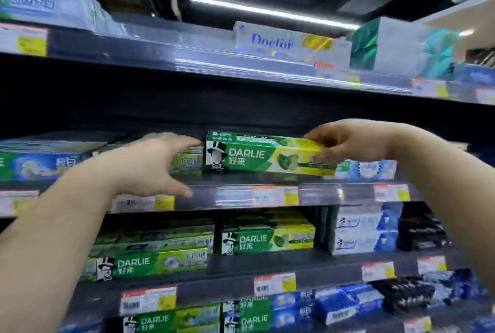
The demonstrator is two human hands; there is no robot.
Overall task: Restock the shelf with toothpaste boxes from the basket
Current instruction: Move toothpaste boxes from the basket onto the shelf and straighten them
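Observation:
A green and yellow Darlie toothpaste box (257, 154) lies lengthwise on the middle shelf (241, 193), facing out. My right hand (345, 141) grips its right end from above and in front. My left hand (150, 164) is spread open just left of the box, fingertips near its left end and over another green box (187, 161); the thumb hangs over the shelf edge. The basket is out of view.
The shelf above holds a white Doctor box (292, 43) and teal boxes (388, 43). Blue boxes (48, 164) sit left, pale blue ones (372, 169) right. Lower shelves carry more Darlie boxes (267, 239) and white boxes (364, 228). Price tags line the shelf edges.

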